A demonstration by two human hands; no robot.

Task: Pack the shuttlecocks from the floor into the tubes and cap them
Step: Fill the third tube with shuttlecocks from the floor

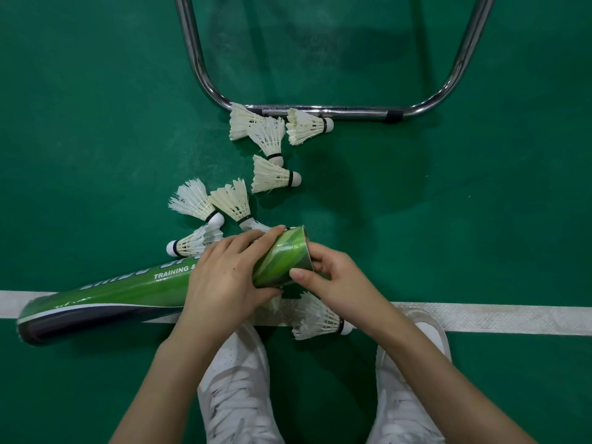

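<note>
A long green shuttlecock tube (105, 291) lies across the floor, its far end lifted toward the right. My left hand (224, 277) grips the tube near its open end. My right hand (333, 283) is at the tube's mouth, fingers curled over the rim and thumb along the outside; what it holds inside is hidden. Several white feather shuttlecocks lie on the green floor: a cluster (269, 133) by the metal frame, one (272, 176) below it, a group (208, 206) left of the tube's mouth, and one (317, 318) on the white line under my right wrist.
A chrome tubular frame (320, 109) rests on the floor at the top. A white court line (480, 317) runs across the green floor. My white shoes (237, 389) stand below the hands. No cap is visible.
</note>
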